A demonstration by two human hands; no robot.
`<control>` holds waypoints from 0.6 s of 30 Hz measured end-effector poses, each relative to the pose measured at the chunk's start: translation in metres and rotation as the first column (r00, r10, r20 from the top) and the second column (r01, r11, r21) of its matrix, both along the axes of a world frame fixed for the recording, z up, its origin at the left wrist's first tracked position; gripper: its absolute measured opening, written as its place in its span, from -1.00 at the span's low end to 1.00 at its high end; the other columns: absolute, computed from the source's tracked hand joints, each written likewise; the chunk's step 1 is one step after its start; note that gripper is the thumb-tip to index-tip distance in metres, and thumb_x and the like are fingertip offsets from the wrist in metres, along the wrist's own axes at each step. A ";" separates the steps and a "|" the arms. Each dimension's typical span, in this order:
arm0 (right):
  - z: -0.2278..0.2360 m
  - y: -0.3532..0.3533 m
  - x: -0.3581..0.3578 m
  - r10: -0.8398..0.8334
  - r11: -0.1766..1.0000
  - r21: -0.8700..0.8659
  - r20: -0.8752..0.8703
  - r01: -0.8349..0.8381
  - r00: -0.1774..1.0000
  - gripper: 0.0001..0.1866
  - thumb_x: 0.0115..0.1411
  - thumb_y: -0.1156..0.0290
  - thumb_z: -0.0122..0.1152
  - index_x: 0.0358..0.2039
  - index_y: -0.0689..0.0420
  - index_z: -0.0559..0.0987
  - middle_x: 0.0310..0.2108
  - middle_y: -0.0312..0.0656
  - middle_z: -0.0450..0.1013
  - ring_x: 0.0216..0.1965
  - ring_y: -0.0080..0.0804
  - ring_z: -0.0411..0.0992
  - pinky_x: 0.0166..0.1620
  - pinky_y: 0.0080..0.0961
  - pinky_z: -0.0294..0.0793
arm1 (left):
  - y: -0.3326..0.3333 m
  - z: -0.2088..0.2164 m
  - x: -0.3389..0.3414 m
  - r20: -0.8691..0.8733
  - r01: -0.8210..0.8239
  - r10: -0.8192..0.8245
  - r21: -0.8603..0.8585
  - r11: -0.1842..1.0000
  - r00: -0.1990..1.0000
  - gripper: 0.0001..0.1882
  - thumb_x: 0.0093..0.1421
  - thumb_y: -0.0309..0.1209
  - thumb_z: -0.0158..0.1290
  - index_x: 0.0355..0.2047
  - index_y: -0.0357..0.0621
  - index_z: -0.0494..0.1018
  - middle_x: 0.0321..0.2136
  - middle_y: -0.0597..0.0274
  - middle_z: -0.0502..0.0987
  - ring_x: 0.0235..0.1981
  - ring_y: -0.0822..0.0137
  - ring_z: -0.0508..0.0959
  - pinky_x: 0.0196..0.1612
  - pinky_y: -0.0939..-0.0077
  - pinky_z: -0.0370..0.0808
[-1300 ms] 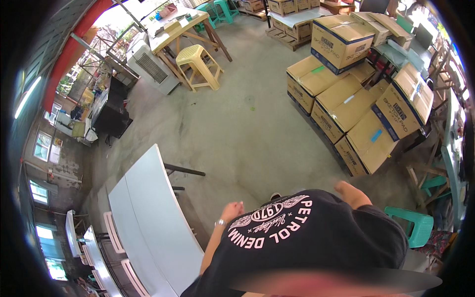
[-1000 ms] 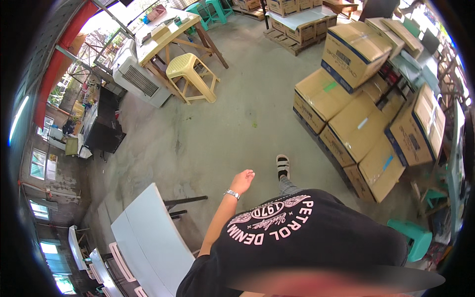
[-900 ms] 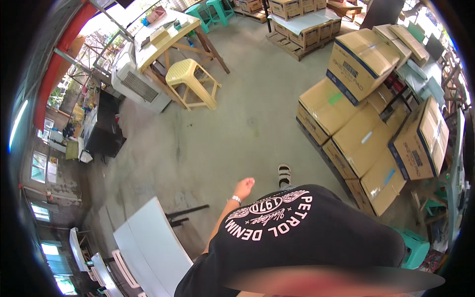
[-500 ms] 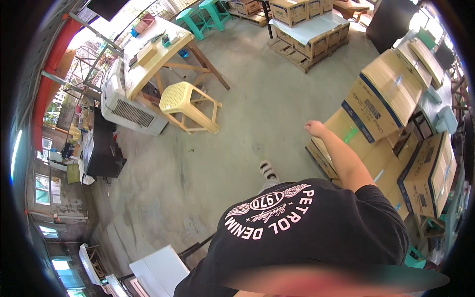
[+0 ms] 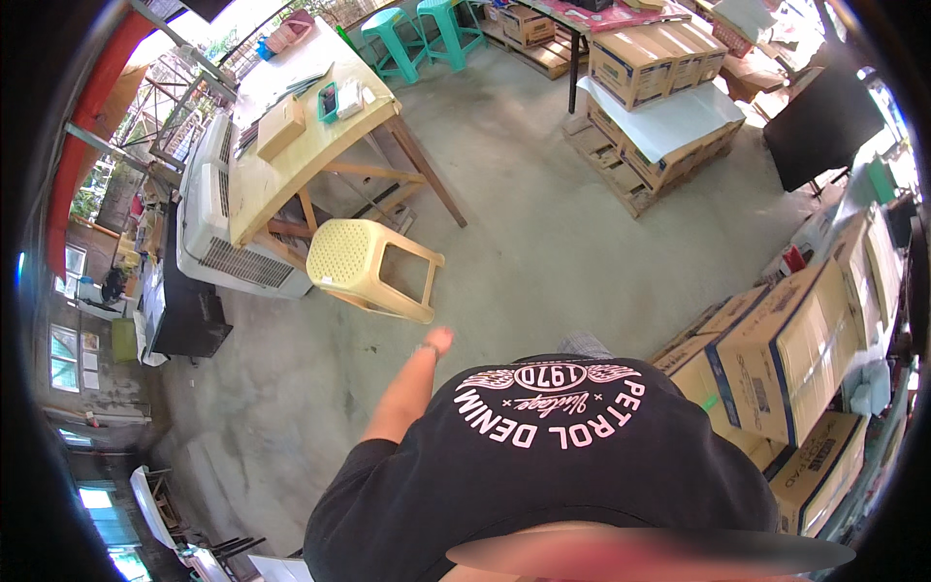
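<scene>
My left hand (image 5: 439, 340) hangs in front of my body over the concrete floor, with a band (image 5: 428, 349) at its wrist. It is small and smeared, so its fingers cannot be made out, and no object shows in it. Nearest to it is a yellow plastic stool (image 5: 347, 254) with a perforated seat, a short way ahead and apart from the hand. The stool stands beside a wooden table (image 5: 376, 112). My right hand is out of view, hidden behind my black shirt (image 5: 543, 456).
On the table lie a cardboard box (image 5: 281, 126) and a green tray (image 5: 328, 102). A white air cooler (image 5: 206, 233) stands to its left. Large cartons (image 5: 786, 349) are stacked at the right. Ahead, more boxes (image 5: 630, 70) rest on a pallet (image 5: 606, 165). Green stools (image 5: 393, 39) stand at the back.
My right hand has gone out of view and my left hand has come into it. The yellow stool and table appear nearer, and the carton stack sits lower at the right.
</scene>
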State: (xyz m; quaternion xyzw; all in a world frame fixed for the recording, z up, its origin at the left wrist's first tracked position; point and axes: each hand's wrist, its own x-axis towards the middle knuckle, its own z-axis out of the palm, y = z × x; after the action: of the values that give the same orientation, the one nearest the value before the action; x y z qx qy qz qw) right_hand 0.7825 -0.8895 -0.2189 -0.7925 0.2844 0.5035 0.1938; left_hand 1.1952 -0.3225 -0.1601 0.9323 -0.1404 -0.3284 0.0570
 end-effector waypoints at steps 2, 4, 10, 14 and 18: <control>0.008 -0.011 0.025 -0.059 0.998 0.032 -0.071 0.061 0.996 -0.57 0.29 0.11 0.01 -0.09 0.16 0.64 -0.07 0.06 0.57 -0.02 0.00 0.53 0.04 -0.10 0.49 | -0.043 0.018 0.090 0.002 -0.160 0.165 -0.228 0.960 0.986 -0.59 0.32 -0.14 -0.14 -0.12 -0.14 0.57 -0.08 -0.09 0.60 -0.04 -0.10 0.57 0.03 0.05 0.48; 0.008 -0.027 0.058 -0.119 0.992 0.038 -0.107 0.124 0.987 -0.57 0.28 0.11 0.01 -0.11 0.18 0.64 -0.08 0.06 0.57 -0.03 0.00 0.53 0.04 -0.10 0.48 | -0.100 0.038 0.148 0.020 -0.127 0.146 -0.380 0.916 0.989 -0.59 0.34 -0.12 -0.14 -0.12 -0.15 0.56 -0.09 -0.12 0.59 -0.04 -0.11 0.57 0.02 0.05 0.47; -0.002 -0.119 0.266 -0.039 0.996 0.074 -0.018 0.040 0.999 -0.57 0.28 0.13 -0.01 -0.17 0.22 0.64 -0.10 0.07 0.57 -0.03 0.00 0.53 0.04 -0.11 0.48 | -0.177 -0.002 0.242 -0.180 -0.132 0.087 -0.256 0.958 0.980 -0.61 0.34 -0.11 -0.08 -0.10 -0.13 0.57 -0.12 -0.10 0.61 -0.05 -0.07 0.58 0.06 0.09 0.48; -0.002 -0.209 0.493 0.286 0.957 -0.078 0.132 -0.278 0.949 -0.57 0.27 0.14 -0.02 -0.20 0.25 0.64 -0.11 0.08 0.57 -0.04 0.00 0.53 0.04 -0.11 0.47 | -0.174 -0.007 0.253 -0.362 -0.154 0.120 -0.065 0.986 0.924 -0.60 0.35 -0.12 -0.10 -0.10 -0.14 0.57 -0.12 -0.12 0.60 -0.05 -0.08 0.58 0.05 0.07 0.48; 0.041 -0.252 0.755 0.281 0.959 -0.223 0.682 -0.174 0.675 -0.54 0.27 0.08 0.01 -0.19 0.25 0.64 -0.08 0.09 0.56 -0.01 0.05 0.50 0.07 -0.10 0.45 | -0.189 0.002 0.325 -0.424 -0.258 0.235 0.003 0.966 0.875 -0.59 0.37 -0.13 -0.12 -0.09 -0.16 0.57 -0.12 -0.13 0.60 -0.05 -0.08 0.58 0.04 0.06 0.48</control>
State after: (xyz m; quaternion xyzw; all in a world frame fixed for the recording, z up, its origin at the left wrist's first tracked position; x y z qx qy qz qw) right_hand 1.5377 -1.1416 -0.1780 -0.9651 0.1218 0.1601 0.1677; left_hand 1.5202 -0.5120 -0.1577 0.8478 -0.0138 -0.5078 0.1523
